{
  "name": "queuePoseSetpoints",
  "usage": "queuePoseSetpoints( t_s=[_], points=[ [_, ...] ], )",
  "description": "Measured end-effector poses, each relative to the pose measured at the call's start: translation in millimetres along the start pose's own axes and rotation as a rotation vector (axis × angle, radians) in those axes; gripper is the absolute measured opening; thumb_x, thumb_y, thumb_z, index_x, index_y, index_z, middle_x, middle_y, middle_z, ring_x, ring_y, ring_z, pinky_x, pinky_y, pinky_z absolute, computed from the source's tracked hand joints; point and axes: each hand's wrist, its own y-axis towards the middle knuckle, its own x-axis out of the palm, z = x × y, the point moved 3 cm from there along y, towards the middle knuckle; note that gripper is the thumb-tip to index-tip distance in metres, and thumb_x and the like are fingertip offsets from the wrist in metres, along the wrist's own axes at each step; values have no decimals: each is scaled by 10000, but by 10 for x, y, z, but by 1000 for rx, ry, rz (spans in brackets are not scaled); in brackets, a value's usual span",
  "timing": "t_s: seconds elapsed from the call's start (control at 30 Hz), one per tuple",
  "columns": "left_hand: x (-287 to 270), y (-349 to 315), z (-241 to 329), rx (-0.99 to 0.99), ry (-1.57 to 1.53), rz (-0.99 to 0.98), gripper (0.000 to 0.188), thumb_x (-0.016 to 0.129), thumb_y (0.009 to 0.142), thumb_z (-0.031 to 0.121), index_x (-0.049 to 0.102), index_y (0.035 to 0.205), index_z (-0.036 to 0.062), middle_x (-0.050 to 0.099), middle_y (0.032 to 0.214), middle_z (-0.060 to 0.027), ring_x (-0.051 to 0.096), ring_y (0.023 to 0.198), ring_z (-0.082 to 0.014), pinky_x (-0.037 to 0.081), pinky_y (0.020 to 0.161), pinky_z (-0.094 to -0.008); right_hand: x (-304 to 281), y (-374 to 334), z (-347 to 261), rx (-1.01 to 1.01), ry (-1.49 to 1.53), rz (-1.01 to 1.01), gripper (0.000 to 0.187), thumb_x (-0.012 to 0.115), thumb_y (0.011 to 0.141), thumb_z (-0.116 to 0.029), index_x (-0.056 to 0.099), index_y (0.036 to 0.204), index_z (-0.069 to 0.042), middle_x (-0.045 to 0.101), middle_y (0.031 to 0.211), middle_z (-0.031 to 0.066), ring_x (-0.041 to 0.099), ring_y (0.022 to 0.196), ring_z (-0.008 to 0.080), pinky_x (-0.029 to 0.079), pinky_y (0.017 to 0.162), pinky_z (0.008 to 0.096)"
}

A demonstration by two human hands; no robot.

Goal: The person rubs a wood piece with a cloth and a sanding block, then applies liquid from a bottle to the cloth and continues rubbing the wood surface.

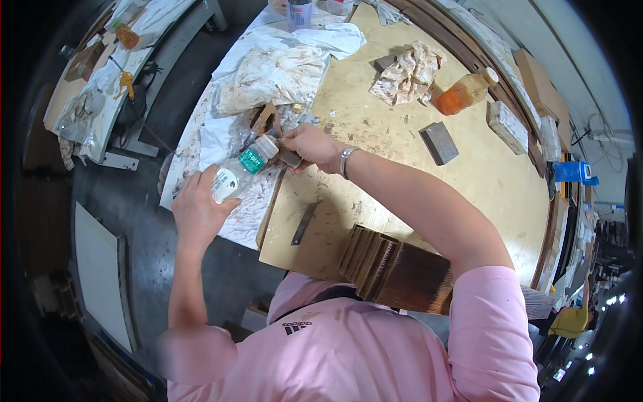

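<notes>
My left hand (199, 206) is wrapped round a clear plastic bottle (242, 173) with a green and white label. The bottle is tilted, its white neck up and to the right, close to my right hand (315, 147). In the fingers of that hand is a small grey-brown block (289, 159), partly hidden, resembling a sanding sponge. Both hands are over the seam between the stained white sheet (184, 157) and the yellowish board (375, 181). Just beyond them lie a torn brown scrap (266, 119) and a crumpled stained cloth bundle (271, 79).
On the board are a grey block (439, 143), a crumpled rag (410, 72), a bottle of orange liquid (465, 92), a pale wrapped block (507, 127) and a flat dark metal strip (305, 223). Stacked dark wooden mouldings (402, 271) stick out at the near edge, by my body.
</notes>
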Motion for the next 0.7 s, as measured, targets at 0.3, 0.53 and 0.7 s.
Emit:
queuePoseSetpoints(
  t_s=[0.3, 0.53, 0.7],
  points=[
    [23, -18, -27, 4, -24, -14, 698, 893, 621, 217, 633, 1246, 51, 662, 1065, -140, 647, 998, -347, 519, 828, -437, 3, -32, -9, 23, -106, 9, 295, 515, 1022, -197, 685, 1018, 44, 701, 837, 110, 645, 642, 149, 563, 566, 290],
    [59, -30, -78, -37, -79, -18, 690, 895, 613, 201, 639, 1232, 36, 686, 1048, -168, 663, 973, -379, 524, 827, -442, 15, -62, -20, 16, -98, 11, 287, 513, 1022, -189, 682, 1019, 43, 696, 838, 112, 652, 661, 161, 570, 587, 296],
    [77, 123, -14, -106, -448, -60, 635, 869, 635, 116, 640, 1216, 2, 714, 1059, -163, 699, 957, -288, 527, 859, -372, -50, -118, -28, 6, -36, 7, 261, 508, 1015, -165, 675, 980, 33, 687, 818, 113, 656, 663, 170, 568, 582, 308]
  ],
)
